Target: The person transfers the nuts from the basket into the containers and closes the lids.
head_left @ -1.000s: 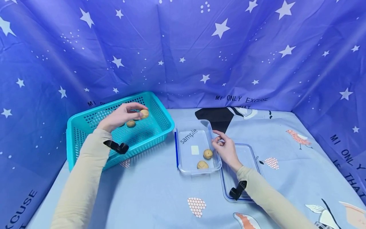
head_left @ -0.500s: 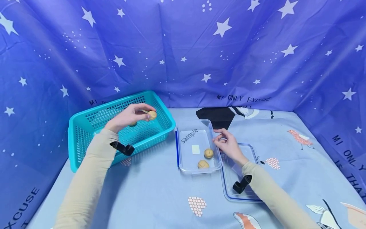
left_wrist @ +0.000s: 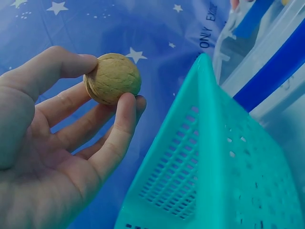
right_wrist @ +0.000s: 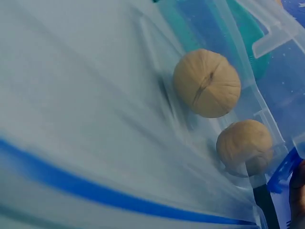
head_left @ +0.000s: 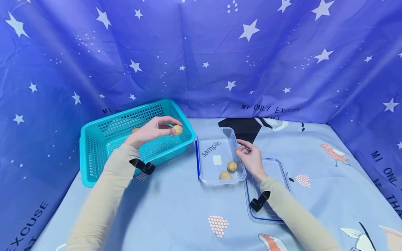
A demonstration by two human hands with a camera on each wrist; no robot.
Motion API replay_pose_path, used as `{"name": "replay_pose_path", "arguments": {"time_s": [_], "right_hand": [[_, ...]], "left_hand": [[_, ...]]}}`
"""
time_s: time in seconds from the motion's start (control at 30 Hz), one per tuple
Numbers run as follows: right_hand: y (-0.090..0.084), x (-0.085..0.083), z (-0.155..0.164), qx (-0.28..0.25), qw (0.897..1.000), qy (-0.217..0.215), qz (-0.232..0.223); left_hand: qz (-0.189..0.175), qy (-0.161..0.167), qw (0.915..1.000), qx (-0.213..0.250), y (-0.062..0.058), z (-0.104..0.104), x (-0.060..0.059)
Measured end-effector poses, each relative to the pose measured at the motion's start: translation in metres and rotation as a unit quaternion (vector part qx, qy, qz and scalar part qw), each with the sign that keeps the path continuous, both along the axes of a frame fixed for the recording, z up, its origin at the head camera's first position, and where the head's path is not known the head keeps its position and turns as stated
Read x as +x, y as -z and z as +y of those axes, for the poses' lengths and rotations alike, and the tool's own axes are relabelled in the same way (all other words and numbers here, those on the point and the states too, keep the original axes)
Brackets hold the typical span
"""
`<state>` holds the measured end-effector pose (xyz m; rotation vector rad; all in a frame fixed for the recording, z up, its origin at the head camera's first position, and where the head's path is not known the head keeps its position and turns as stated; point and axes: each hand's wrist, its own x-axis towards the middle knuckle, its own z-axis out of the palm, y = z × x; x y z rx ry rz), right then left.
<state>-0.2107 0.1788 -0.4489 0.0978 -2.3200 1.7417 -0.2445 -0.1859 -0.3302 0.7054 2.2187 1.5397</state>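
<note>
Basket [head_left: 94, 153]: teal plastic mesh, far left on the cloth-covered table; one walnut [head_left: 134, 130] lies inside near its far wall.
Left hand [head_left: 150, 130]: raised over the right end of the basket, thumb and fingertips [left_wrist: 125, 107] pinching a walnut [head_left: 177, 129]; the wrist view shows the held walnut [left_wrist: 112, 78] clear of the basket rim, nothing else touching it.
Clear container [head_left: 207, 164]: open, just right of the basket, blue strip along its left edge, "sample" written on its floor by a small pale label [head_left: 217, 160].
Walnuts in container: two, at the near right corner, one [head_left: 232, 166] just beyond the other [head_left: 225, 175], close together.
Right hand [head_left: 251, 158]: at the container's right wall, fingers loosely curled beside the rim; a grip on it cannot be made out.
Lid [head_left: 276, 174]: clear, blue-edged, flat on the cloth right of the container, partly under the right forearm.
</note>
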Motion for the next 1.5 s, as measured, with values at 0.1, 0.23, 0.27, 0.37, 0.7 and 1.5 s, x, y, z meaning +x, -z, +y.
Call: {"name": "replay_pose_path", "arguments": {"time_s": [0.1,0.23,0.27,0.37,0.7,1.5], "right_hand": [[0.000,-0.003,-0.001,0.010,1.000,0.015,0.014],[-0.001,-0.007,-0.002,0.031,0.999,0.018,0.010],[-0.002,-0.008,-0.002,0.034,0.999,0.017,0.008],[-0.003,-0.012,-0.003,0.040,0.999,0.015,0.004],[-0.002,-0.020,-0.006,0.025,1.000,0.002,0.000],[-0.029,-0.005,-0.008,-0.025,0.999,-0.043,-0.014]], "left_hand": [[-0.004,-0.002,0.9999,0.012,0.001,0.005,0.001],[-0.005,-0.001,0.9998,0.021,0.006,0.014,0.002],[-0.003,0.001,0.9998,0.022,0.007,0.017,0.002],[0.003,0.013,0.9995,0.028,0.011,0.028,0.003],[0.004,0.050,0.9980,0.038,0.029,0.067,0.007],[0.072,0.104,0.9919,0.015,0.067,0.134,0.010]]}}
